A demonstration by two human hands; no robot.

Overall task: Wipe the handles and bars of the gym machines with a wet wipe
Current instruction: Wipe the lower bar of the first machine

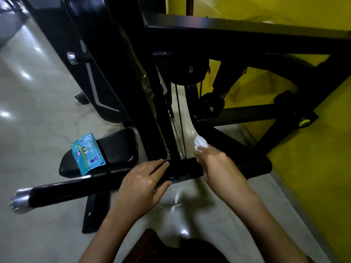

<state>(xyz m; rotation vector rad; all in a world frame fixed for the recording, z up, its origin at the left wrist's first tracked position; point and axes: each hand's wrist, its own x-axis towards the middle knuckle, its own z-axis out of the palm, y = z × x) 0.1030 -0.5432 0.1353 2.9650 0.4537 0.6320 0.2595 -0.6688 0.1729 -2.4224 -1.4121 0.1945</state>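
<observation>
We see the left hand (144, 185) gripping the black bar (91, 188) of the machine. Its fingers (161, 165) are curled over the top face and the thumb is hooked under the near edge. The bar runs crosswise under both hands. To the outer side of the left fingers it ends in a chrome end cap (20, 200).

The right hand (218, 164) holds the white wipe (201, 143). The wipe is bunched and sticks out past the fingertips on the far side of the bar. This hand is motion-blurred, so we cannot tell how each finger lies, nor whether the wipe touches the frame behind it.

Two thin black cables (179, 120) run upward from the bar, between the two sets of fingers, to a black pulley (188, 73).

A pack of wipes (87, 154), turquoise with a dark blue logo patch, leans on a black seat pad (114, 149). It lies beyond the left fingers and to their outer side, well apart from them. We see printing on the pack, but it is too blurred to read.

A yellow-green knob (303, 122) sits on the frame, far to the outer side of the right fingers. Behind it is a yellow wall (313, 177). A glossy grey floor (38, 111) lies under the machine.
</observation>
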